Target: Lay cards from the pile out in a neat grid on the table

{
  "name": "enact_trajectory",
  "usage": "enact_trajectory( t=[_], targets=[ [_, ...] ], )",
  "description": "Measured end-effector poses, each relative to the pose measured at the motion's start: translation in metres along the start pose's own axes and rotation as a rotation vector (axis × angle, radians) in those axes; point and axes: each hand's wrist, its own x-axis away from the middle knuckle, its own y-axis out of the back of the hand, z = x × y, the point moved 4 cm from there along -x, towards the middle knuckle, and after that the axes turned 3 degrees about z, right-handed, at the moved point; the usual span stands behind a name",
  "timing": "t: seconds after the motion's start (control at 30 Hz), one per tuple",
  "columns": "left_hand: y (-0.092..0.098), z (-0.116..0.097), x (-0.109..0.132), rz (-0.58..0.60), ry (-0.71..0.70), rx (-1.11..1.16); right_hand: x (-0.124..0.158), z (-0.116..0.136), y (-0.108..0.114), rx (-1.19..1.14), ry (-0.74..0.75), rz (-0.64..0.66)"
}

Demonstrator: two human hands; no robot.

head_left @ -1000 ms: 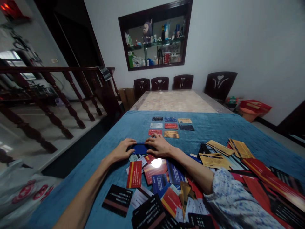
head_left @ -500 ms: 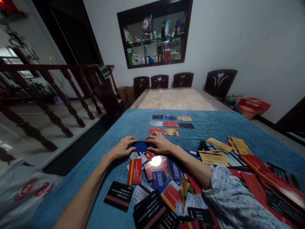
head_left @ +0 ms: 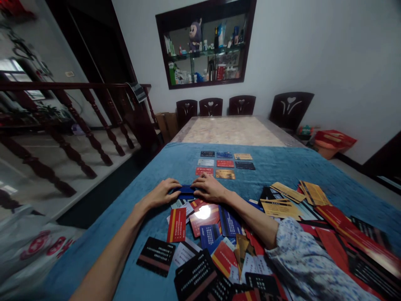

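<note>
Both hands, left hand (head_left: 161, 193) and right hand (head_left: 209, 189), pinch the dark blue card (head_left: 184, 191) just behind the big messy pile (head_left: 219, 242); 8 cards (head_left: 224, 164) lie in neat rows beyond it, many still unsorted.

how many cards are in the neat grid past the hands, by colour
dark/black cards: 2
blue card: 1
tan/gold cards: 2
pale grey card: 1
red cards: 2
total: 8
</note>
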Motion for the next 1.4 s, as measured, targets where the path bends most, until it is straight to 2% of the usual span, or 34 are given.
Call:
enact_trajectory(
  t=[0.47,0.6,0.8,0.93,1.27,1.4],
  targets=[
    [-0.004,0.010,-0.003,-0.175,0.042,0.096,-0.003,-0.005,0.001,0.079,-0.048,-0.165],
    [-0.005,0.011,-0.003,-0.194,0.009,0.084,-0.002,-0.004,0.003,0.103,-0.043,-0.255],
    [-0.001,0.013,-0.003,-0.371,-0.029,0.109,0.000,-0.005,0.004,0.062,0.021,-0.452],
    [-0.003,0.013,-0.006,-0.411,0.014,0.158,0.001,-0.011,0.003,0.048,0.005,-0.546],
    [-0.015,0.022,-0.009,-0.386,0.040,0.182,0.002,-0.016,0.002,-0.020,-0.096,-0.440],
    [-0.017,0.023,-0.009,-0.393,0.029,0.204,0.003,-0.015,0.003,-0.058,-0.124,-0.351]
  ],
)
